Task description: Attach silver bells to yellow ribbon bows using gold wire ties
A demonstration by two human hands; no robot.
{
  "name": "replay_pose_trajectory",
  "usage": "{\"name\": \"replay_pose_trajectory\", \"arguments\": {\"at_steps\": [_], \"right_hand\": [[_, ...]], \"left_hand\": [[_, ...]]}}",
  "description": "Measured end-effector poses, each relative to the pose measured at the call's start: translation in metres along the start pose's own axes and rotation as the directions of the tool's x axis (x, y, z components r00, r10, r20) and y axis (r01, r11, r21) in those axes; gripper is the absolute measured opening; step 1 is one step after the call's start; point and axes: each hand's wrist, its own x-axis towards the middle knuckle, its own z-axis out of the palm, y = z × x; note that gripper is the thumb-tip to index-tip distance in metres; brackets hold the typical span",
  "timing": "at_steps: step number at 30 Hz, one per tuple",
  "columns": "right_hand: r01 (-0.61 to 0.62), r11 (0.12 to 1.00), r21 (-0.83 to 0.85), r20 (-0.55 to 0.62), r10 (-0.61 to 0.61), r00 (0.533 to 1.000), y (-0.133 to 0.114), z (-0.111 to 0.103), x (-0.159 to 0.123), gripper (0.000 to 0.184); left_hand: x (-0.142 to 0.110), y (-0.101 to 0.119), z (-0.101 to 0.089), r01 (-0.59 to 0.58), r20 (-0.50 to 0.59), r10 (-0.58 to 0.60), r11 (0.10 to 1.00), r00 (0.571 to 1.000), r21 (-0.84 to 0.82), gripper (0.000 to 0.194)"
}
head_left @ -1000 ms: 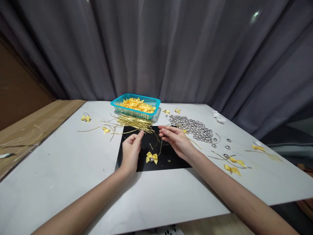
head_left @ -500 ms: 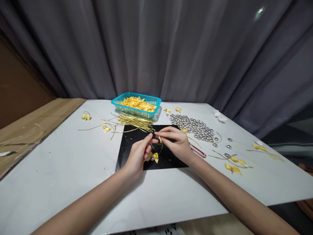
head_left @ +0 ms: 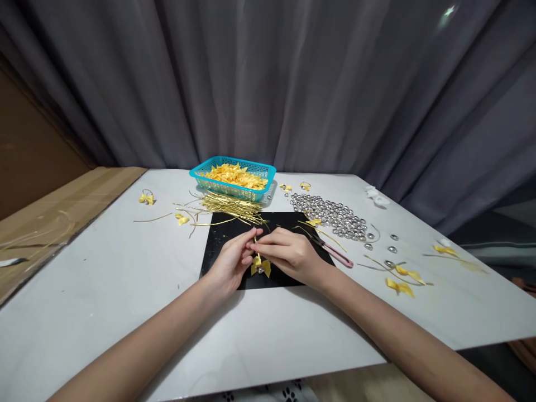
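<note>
Over the black mat [head_left: 220, 234] — pinching a gold cord [head_left: 258, 258] with bunched fingertips of the right hand [head_left: 293, 254]; with the left hand [head_left: 230, 259], just beside, holding the thumb close to the forefinger, cannot tell if gripping too. Running lengthwise toward the mat's near edge, leaning slightly, down to the yellow bow [head_left: 267, 267] in the mat's near half — spread sideways, silver bead [head_left: 260, 270] at centre.

Place: home-like craft corner
Backdrop: grey pleated fabric curtain [head_left: 259, 84]
Surface: glossy white desk [head_left: 293, 329]
Supplies: yellow ribbon bows [head_left: 237, 176]
</note>
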Motion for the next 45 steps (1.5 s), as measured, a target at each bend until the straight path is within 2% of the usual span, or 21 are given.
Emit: {"name": "replay_pose_trajectory", "arguments": {"at_steps": [4,7,9,11,13,16,20,24,29,31,33,36,38,41,45], "right_hand": [[-0.135,0.973,0.185,0.095,0.119,0.988,-0.007,-0.002,0.002,0.023],[-0.264,0.894,0.362,0.099,0.244,0.965,-0.014,-0.003,0.007,0.02],[-0.384,0.788,0.482,0.132,0.368,0.92,-0.016,-0.003,0.009,0.02],[-0.517,0.62,0.59,0.216,0.496,0.841,-0.015,-0.003,0.011,0.021],[-0.596,0.445,0.669,0.279,0.592,0.756,-0.012,-0.002,0.01,0.021],[-0.594,0.284,0.753,0.278,0.681,0.678,-0.005,0.0,0.008,0.021],[-0.566,0.164,0.808,0.298,0.715,0.632,-0.001,0.002,0.006,0.022],[-0.566,0.118,0.816,0.317,0.728,0.608,-0.002,0.002,0.007,0.022],[-0.569,0.11,0.815,0.315,0.739,0.595,0.0,0.001,0.007,0.022],[-0.573,0.098,0.814,0.328,0.736,0.593,0.002,0.001,0.007,0.02],[-0.582,0.089,0.808,0.342,0.733,0.587,0.002,0.001,0.007,0.02],[-0.587,0.066,0.807,0.359,0.734,0.576,0.002,0.001,0.006,0.02],[-0.581,0.047,0.813,0.366,0.734,0.572,0.001,0.0,0.006,0.019],[-0.57,0.029,0.821,0.369,0.735,0.569,0.001,0.0,0.007,0.019],[-0.544,-0.012,0.839,0.375,0.737,0.563,0.003,-0.001,0.007,0.018]], "left_hand": [[0.005,0.008,-0.001,-0.029,-0.059,0.027,0.999,0.998,-0.023,0.012],[0.008,0.018,-0.002,-0.06,-0.101,0.054,0.997,0.993,-0.052,0.015],[0.009,0.023,-0.002,-0.077,-0.103,0.07,0.995,0.992,-0.067,0.018],[0.01,0.026,-0.002,-0.084,-0.085,0.078,0.994,0.993,-0.07,0.017],[0.008,0.026,-0.002,-0.108,-0.071,0.106,0.994,0.992,-0.035,0.012],[0.004,0.024,0.0,-0.199,-0.058,0.204,0.977,0.977,0.074,0.009],[0.003,0.02,-0.001,-0.299,-0.121,0.326,0.934,0.938,0.197,0.014],[0.009,0.016,-0.007,-0.388,-0.172,0.458,0.862,0.872,0.326,0.02],[0.012,0.015,-0.011,-0.489,-0.101,0.576,0.763,0.811,0.422,0.019],[0.01,0.017,-0.009,-0.515,-0.081,0.59,0.757,0.803,0.402,0.022],[0.009,0.021,-0.007,-0.495,-0.066,0.543,0.803,0.837,0.332,0.027],[0.007,0.026,-0.004,-0.376,-0.027,0.387,0.907,0.922,0.189,0.033],[0.007,0.028,-0.003,-0.296,0.002,0.298,0.948,0.955,0.119,0.033],[0.008,0.028,-0.003,-0.222,0.042,0.219,0.973,0.975,0.062,0.028],[0.007,0.028,-0.002,-0.184,0.065,0.181,0.982,0.981,0.041,0.012]]}}
